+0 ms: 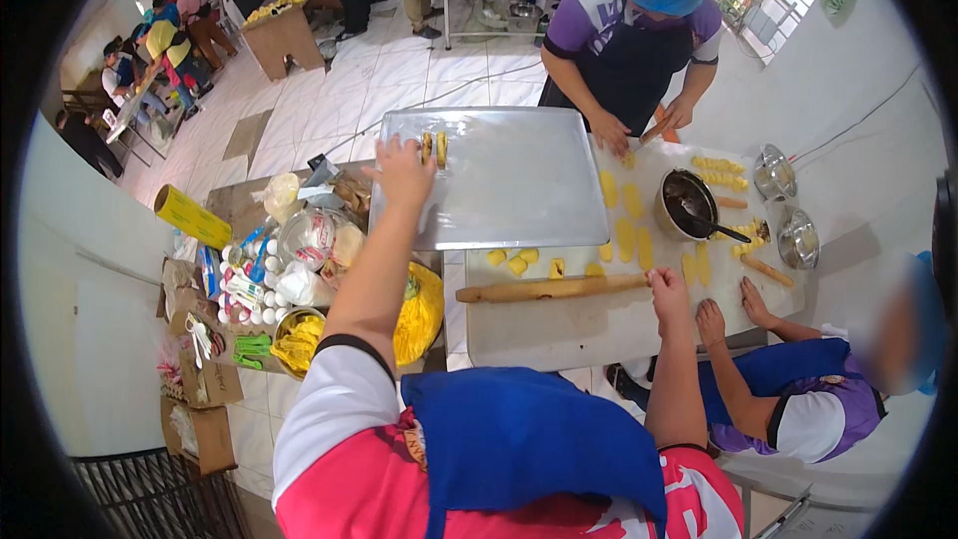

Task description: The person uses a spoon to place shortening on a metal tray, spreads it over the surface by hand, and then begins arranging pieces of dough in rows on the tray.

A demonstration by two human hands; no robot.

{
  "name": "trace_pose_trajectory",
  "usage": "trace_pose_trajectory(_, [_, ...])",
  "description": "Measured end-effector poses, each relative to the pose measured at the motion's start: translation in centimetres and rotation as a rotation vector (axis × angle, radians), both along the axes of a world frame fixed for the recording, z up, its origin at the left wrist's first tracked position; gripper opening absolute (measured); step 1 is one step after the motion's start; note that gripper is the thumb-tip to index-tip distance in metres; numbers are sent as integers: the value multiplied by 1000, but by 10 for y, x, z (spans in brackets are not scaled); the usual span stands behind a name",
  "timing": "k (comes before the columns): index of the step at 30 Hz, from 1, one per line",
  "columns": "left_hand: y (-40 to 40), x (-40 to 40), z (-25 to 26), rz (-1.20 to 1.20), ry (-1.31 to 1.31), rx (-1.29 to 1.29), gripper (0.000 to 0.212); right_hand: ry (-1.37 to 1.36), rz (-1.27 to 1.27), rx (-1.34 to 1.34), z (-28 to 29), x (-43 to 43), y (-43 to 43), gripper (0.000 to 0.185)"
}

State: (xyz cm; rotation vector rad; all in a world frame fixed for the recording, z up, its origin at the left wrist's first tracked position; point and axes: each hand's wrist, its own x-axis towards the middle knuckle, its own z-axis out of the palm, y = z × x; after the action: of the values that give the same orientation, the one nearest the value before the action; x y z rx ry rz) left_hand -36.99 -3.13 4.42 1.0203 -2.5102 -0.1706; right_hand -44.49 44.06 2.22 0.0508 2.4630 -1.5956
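Observation:
My left hand (405, 168) reaches over the left end of a metal baking tray (516, 180), its fingers at one of two filled yellow dough rolls (441, 150); whether it grips the roll cannot be told. At the right end of a wooden rolling pin (550, 290) is my right hand (666, 292), fingers bent together; what lies between them is too small to tell. Short yellow dough pieces (518, 265) rest between tray and pin. Flattened dough ovals (625, 239) lie right of the tray, beside a pot of dark filling (685, 202) with a black-handled utensil.
One co-worker (636, 37) handles dough across the table; another (793, 397) rests both hands on its right edge. Metal bowls (798, 238) stand at the far right. Eggs (258, 292), a yellow film roll (192, 215) and a bowl of yellow dough (299, 340) crowd the left table.

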Motion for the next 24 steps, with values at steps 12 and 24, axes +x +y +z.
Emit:
trace_pose_trajectory(12, [-27, -50, -31, 157, 178, 179, 49, -95, 124, 33, -23, 28, 20, 12])
trace_pose_trajectory(24, [-37, -49, -20, 168, 97, 234, 37, -187, 173, 15, -12, -1, -16, 17])
